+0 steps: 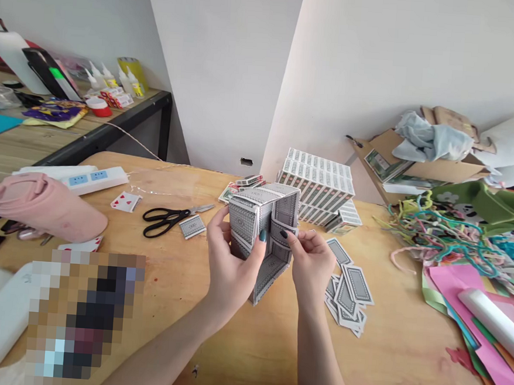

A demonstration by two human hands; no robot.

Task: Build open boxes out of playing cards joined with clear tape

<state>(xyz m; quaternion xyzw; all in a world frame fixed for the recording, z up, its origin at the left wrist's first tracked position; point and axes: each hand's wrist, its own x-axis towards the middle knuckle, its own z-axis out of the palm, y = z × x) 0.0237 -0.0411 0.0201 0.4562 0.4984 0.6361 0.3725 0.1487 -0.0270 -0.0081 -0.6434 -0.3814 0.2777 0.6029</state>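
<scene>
A box-shaped structure made of grey-backed playing cards is held above the table, its open side with inner compartments turned toward the right. My left hand wraps round its left side, thumb pressed on the near edge. With thumb and fingers, my right hand pinches a curved playing card at the opening; whether that card is fixed to the box I cannot tell. Loose playing cards lie face down beside my right wrist. Left of the box are black-handled scissors and a small card piece.
Stacked card packs stand behind the box. A pink rolled pouch and a power strip lie at left. Colourful yarn and paper sheets cover the right side. Glue bottles stand on the side table.
</scene>
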